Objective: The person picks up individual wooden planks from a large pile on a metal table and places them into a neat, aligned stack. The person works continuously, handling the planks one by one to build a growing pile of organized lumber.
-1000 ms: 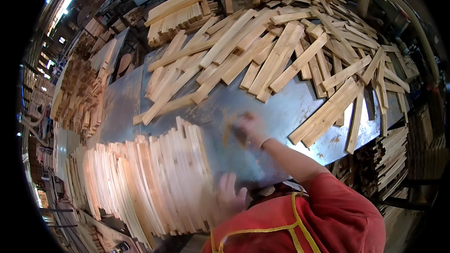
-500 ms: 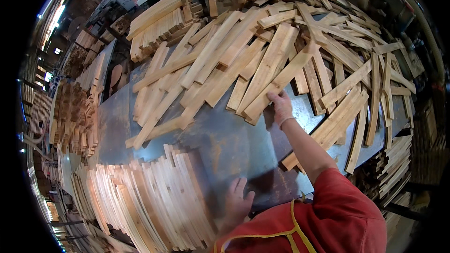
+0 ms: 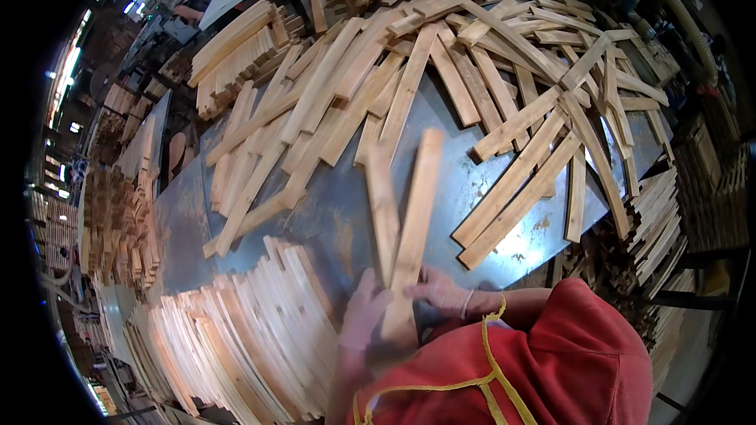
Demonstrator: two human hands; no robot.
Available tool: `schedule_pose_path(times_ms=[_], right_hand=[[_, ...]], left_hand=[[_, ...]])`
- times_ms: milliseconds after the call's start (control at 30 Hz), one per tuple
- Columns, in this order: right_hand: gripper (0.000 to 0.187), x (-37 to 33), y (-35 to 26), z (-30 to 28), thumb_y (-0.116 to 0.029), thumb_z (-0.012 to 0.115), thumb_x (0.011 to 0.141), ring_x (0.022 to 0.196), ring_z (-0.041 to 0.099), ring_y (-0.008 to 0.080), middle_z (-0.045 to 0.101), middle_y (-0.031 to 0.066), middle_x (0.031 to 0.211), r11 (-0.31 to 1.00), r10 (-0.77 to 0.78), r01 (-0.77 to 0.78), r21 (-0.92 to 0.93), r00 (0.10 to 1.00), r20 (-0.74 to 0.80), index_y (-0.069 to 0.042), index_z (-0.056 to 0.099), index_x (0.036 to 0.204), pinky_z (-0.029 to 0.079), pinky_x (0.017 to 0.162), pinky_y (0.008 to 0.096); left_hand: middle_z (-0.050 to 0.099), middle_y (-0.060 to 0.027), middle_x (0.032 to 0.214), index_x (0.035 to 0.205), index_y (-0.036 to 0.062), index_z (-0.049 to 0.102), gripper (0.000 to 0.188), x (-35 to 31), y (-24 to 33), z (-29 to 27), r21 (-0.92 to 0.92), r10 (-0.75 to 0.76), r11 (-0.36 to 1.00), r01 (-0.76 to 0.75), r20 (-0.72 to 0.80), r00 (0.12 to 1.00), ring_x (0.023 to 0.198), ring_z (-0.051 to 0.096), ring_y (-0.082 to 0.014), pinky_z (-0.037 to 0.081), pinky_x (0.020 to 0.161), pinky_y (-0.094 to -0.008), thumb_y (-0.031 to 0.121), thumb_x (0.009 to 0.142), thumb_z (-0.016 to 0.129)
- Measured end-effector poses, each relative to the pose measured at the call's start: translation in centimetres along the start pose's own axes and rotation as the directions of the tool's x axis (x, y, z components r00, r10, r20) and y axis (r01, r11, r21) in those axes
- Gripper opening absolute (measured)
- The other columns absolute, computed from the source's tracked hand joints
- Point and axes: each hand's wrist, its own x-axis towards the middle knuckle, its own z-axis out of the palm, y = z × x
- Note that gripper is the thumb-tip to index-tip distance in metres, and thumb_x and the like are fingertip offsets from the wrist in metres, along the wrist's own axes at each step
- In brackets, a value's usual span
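Note:
Two narrow wooden boards are drawn in close to my body, their lower ends between my hands. One wooden board (image 3: 418, 208) slants up to the right and looks a little blurred. The other wooden board (image 3: 383, 208) leans the opposite way, partly behind it. My left hand (image 3: 363, 312) grips at the lower ends from the left, its fingers partly hidden by the wood. From the right, my right hand (image 3: 442, 294) is closed on the edge of the right-slanting board. To the left of my left hand stands a row of pale boards (image 3: 244, 323) packed side by side.
Loose boards lie in a crossed heap (image 3: 504, 47) over the far and right parts of the metal table (image 3: 323, 228). A neat stack (image 3: 236, 51) sits at the far left. More stacked wood (image 3: 118, 205) stands beyond the table's left edge, and some (image 3: 661, 212) at the right.
My right hand has come back from the heap toward my body, bringing boards with it. My left hand, formerly empty with fingers apart, now grips at the boards' lower ends.

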Motion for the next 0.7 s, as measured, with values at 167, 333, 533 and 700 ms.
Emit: schedule_pose_path(times_ms=[167, 333, 533, 700], right_hand=[[0.046, -2.0, 0.8, 2.4, -0.025, 0.075, 0.094, 0.112, 0.069, 0.0240, 0.075, 0.0128, 0.118, 0.567, 0.409, -0.162, -0.808, 0.907, 0.105, -0.001, 0.066, 0.133, 0.053, 0.100, 0.0399], [0.044, -3.3, -0.7, 1.6, -0.031, 0.072, 0.096, 0.105, 0.071, 0.0252, 0.076, 0.0136, 0.118, 0.629, 0.162, -0.045, -0.776, 0.984, 0.075, -0.004, 0.069, 0.131, 0.055, 0.097, 0.0378], [0.050, -4.9, -1.8, -9.3, -0.030, 0.071, 0.098, 0.115, 0.072, 0.0258, 0.076, 0.0136, 0.124, 0.675, -0.210, 0.014, -0.738, 0.962, -0.174, -0.004, 0.067, 0.140, 0.055, 0.103, 0.0369], [0.054, -9.6, -9.8, -20.7, -0.010, 0.077, 0.088, 0.120, 0.069, 0.0345, 0.071, 0.0206, 0.128, 0.335, -0.778, -0.040, -0.941, 0.552, -0.300, -0.006, 0.065, 0.140, 0.055, 0.104, 0.0418]], left_hand=[[0.071, -0.0185, 0.130, 0.154, -0.0015, 0.048, 0.078, -3.4, -3.4, 1.3, -0.161, -0.213, 0.969, 0.189, -0.147, 0.966, 0.120, 0.067, -0.0279, 0.053, 0.103, -0.0371, 0.014, 0.085, 0.082], [0.058, -0.0247, 0.147, 0.163, -0.0023, 0.035, 0.095, -8.5, -7.5, 2.8, 0.368, 0.051, 0.912, 0.180, -0.537, 0.842, 0.130, 0.061, -0.0389, 0.049, 0.112, -0.0465, 0.023, 0.084, 0.083], [0.047, -0.0177, 0.158, 0.162, 0.0026, 0.035, 0.090, -12.3, -8.9, 3.7, 0.747, 0.044, 0.481, 0.458, -0.543, 0.839, 0.151, 0.040, -0.0372, 0.032, 0.125, -0.0513, 0.033, 0.088, 0.077], [0.044, -0.0146, 0.161, 0.158, 0.0033, 0.043, 0.081, -10.5, -9.8, 4.7, 0.749, 0.083, 0.378, 0.544, -0.613, 0.786, 0.154, 0.034, -0.0351, 0.024, 0.127, -0.0555, 0.041, 0.092, 0.069]])
